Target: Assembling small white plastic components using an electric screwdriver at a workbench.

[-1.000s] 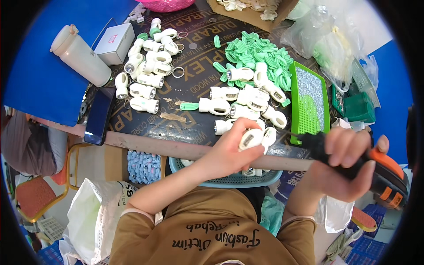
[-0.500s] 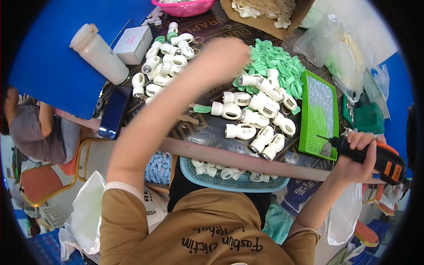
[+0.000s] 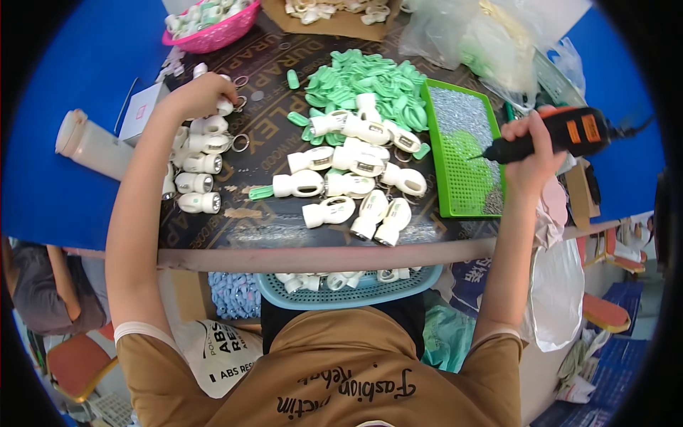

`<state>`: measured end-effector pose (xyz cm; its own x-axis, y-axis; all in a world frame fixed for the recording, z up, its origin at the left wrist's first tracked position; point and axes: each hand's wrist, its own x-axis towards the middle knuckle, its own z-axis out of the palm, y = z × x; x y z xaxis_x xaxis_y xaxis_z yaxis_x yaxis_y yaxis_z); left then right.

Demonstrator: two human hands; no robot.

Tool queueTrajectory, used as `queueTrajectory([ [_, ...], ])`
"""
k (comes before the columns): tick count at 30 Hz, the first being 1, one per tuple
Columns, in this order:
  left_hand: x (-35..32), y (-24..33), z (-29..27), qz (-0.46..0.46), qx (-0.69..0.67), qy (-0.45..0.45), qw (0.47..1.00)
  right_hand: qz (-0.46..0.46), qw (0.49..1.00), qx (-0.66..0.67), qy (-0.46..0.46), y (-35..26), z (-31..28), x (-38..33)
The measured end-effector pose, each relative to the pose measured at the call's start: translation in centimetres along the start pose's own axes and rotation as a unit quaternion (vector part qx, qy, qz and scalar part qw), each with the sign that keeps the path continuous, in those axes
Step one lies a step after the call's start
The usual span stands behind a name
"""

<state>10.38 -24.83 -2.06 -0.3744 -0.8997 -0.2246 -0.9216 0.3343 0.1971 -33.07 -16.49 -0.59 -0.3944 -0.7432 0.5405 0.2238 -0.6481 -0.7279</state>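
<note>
My left hand (image 3: 196, 98) reaches to the far end of the left-hand group of small white flashlights (image 3: 198, 183), its fingers curled round one flashlight (image 3: 225, 107) that they partly cover. In my right hand (image 3: 535, 148) is a black electric screwdriver (image 3: 580, 133) with orange labels; its thin bit points left over a green tray (image 3: 442, 188) of small metal screws. Between my hands lie more white flashlights (image 3: 363, 158), one with a green piece (image 3: 262, 193) at its end. Behind them is a heap of green plastic pieces (image 3: 370, 78).
A pink basket (image 3: 228, 35) of white and green parts and a cardboard box (image 3: 327, 27) stand at the back. A bottle (image 3: 92, 146) and white box (image 3: 142, 112) are at the left. Below the table edge sits a blue basket (image 3: 348, 295). Plastic bags (image 3: 462, 43) lie back right.
My left hand has gone from beside the green heap to the left group of flashlights. The screwdriver has risen, its bit now over the tray. The whole view has shifted.
</note>
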Motion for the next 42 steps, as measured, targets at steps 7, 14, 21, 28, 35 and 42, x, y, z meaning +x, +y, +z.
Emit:
queueTrajectory([
  [7, 1.5, -0.4, 0.4, -0.017, -0.147, -0.010, 0.989, -0.006, 0.999, -0.044, -0.025, 2.0, -0.3, 1.7],
  [14, 0.8, 1.1, 0.7, -0.019, -0.157, 0.030, 0.987, 0.009, 0.996, -0.077, -0.049, 3.0, -0.6, 2.0],
  [21, 0.7, 0.5, 0.8, -0.023, -0.198, 0.113, 0.973, 0.023, 0.994, -0.087, -0.059, 3.2, -0.4, 1.6],
  [28, -3.0, 9.1, 0.1, 0.055, -0.728, 0.137, 0.669, 0.012, 0.994, -0.092, -0.060, 3.1, -0.4, 1.5],
  [35, -9.6, 19.6, 6.1, 0.079, -0.896, -0.040, 0.435, 0.007, 0.992, -0.106, -0.063, 3.2, -0.6, 1.3],
  [42, -9.8, 23.2, 12.6, 0.014, -0.911, -0.054, 0.409, -0.007, 0.996, -0.068, -0.058, 1.8, 0.7, 1.4],
])
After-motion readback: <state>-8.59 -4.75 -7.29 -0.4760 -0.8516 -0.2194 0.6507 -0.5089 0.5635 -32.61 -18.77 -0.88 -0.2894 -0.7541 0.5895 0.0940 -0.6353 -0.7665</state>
